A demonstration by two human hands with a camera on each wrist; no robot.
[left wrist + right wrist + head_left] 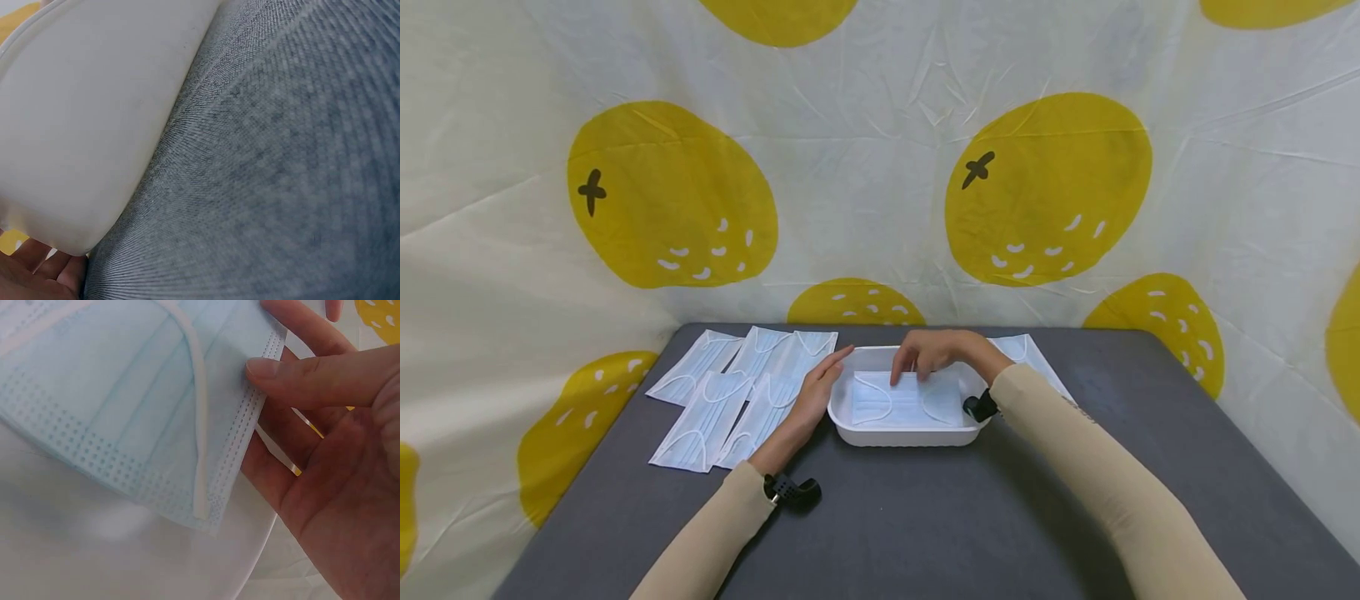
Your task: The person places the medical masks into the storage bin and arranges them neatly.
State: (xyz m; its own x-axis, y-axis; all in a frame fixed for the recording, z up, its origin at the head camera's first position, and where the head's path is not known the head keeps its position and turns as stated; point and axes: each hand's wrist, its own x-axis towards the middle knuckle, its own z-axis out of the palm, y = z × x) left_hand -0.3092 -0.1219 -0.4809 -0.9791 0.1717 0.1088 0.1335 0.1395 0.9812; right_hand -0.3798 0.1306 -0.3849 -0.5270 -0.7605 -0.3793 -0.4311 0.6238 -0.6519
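Note:
A pale blue pleated face mask with white ear loops lies in a white plastic tray at the table's middle. My right hand reaches over the tray from the right. In the right wrist view its thumb presses on the mask's face near a short edge, with fingers behind that edge, pinching the mask. Along the tray's left end rests my left hand, fingers extended. The left wrist view shows its fingers against the tray's outer wall.
Several face masks lie overlapping on the dark grey table, left of the tray. Another mask lies to the right, partly hidden behind the right arm. A white curtain with yellow fruit prints hangs behind the table.

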